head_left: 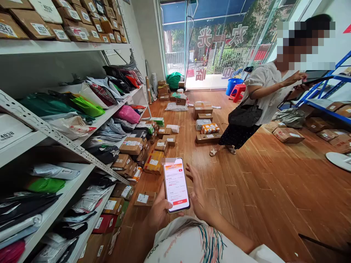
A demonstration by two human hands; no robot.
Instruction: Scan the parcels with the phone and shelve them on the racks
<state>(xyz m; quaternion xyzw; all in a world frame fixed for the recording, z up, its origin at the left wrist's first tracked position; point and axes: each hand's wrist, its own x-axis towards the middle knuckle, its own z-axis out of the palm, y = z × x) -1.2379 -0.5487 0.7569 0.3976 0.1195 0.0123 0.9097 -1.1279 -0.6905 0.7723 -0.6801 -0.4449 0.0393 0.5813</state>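
My left hand is wrapped round the lower left edge of a smartphone, held upright in front of me with its screen lit in orange and white. My right hand hovers just to the right of the phone with its fingers spread apart, not gripping it. My thumb sits near the phone's lower right corner. Below the hands shows my white patterned top.
White metal shelves on the left hold numbered cardboard boxes and plastic mailer bags. Several parcels lie on the wooden floor along the shelves and in the middle. Another person stands at right by blue racking. Glass doors are at the far end.
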